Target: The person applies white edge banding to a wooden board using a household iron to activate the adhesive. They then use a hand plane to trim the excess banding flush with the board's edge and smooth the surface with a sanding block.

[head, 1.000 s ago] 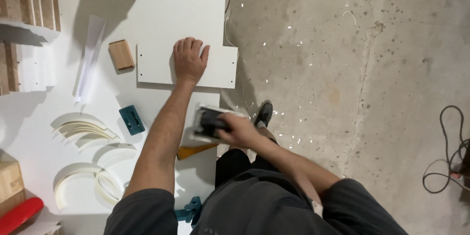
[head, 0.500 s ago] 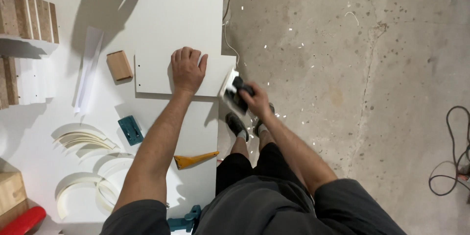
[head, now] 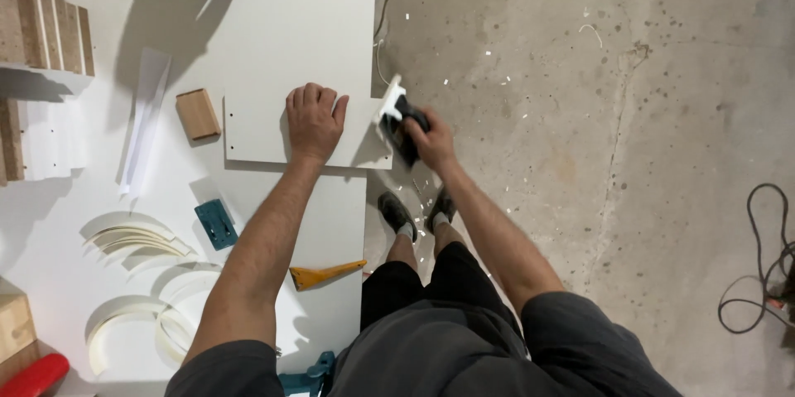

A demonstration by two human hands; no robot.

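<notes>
Since a second ago, the right hand [head: 431, 142] has carried its gripped black trimmer [head: 399, 125] up to the white panel [head: 257, 128] end. Left hand [head: 313, 120] presses flat, fingers spread; if it lets the panel slide, the trimmer could gouge the edge.

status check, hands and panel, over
Left hand flat on white panel. Right hand grips black tool at panel's right edge. Nothing blocking.

— What is the person wearing?
— A dark grey short-sleeved shirt; both forearms are bare, and the left hand [head: 313, 121] and right hand [head: 431, 142] have no gloves.
— And below?
— Black shorts, pale ankle socks and dark grey shoes [head: 397, 215] with lighter soles.
</notes>
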